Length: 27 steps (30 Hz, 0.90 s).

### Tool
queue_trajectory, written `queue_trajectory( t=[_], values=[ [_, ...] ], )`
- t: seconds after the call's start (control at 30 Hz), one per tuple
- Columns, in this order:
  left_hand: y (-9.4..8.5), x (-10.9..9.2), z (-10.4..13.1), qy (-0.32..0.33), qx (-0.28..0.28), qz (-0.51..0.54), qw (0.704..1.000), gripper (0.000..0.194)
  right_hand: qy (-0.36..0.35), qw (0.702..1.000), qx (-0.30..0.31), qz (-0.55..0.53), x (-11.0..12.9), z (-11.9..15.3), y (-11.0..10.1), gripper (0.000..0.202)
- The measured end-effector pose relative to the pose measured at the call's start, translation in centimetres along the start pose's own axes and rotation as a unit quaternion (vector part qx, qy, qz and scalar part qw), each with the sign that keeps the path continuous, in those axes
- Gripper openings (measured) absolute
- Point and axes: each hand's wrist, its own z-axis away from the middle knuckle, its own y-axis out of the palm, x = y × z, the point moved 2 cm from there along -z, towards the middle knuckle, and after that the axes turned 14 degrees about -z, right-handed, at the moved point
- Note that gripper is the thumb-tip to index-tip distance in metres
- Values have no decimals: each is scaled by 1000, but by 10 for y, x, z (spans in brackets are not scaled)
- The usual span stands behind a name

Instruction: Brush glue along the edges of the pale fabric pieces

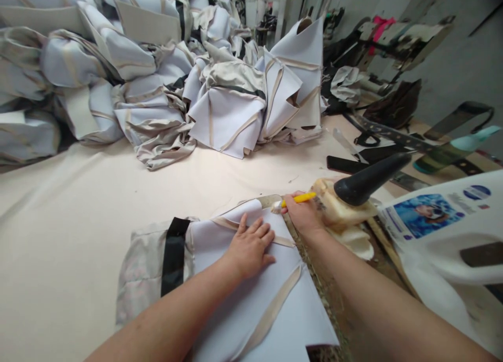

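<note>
A pale lavender fabric piece (243,294) with beige seam tape lies flat in front of me, a grey cloth part with a black band (175,254) attached at its left. My left hand (251,244) rests palm down on it, fingers spread. In my right hand (302,215) is a brush with a yellow handle (304,197). Its whitish bristles touch the fabric near the far right edge. Just right of that hand stands a stained yellowish container (334,207) with a black cone-shaped object (371,179) on top.
Many similar sewn pieces (231,110) are heaped across the back of the cream-covered table (70,210). On the right are a large white jug (444,231), a dark phone-like slab (346,165), a greenish bottle (451,150) and straps. A sewing machine (408,40) stands behind them.
</note>
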Motion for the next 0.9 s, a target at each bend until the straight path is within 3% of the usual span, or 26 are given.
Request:
queue_trajectory(
  t=[0.13,0.27,0.37,0.57,0.67,0.9],
  values=[
    [1,0,1,-6,0,-8,1000,57,4,1000,5,16,2,4,1,21],
    [2,0,2,-6,0,-5,1000,57,38,998,39,31,-1,40,-30,21],
    [3,-1,3,-6,-1,-1,1000,57,57,996,59,38,-2,49,-42,19],
    [2,-2,4,-13,-15,-7,1000,56,-5,999,32,11,2,5,-1,20],
    [2,-2,4,-14,-9,-8,1000,56,-3,1000,25,8,1,-1,8,20],
    [7,-2,4,-14,-21,-1,1000,55,60,994,89,23,4,48,-37,20]
  ],
)
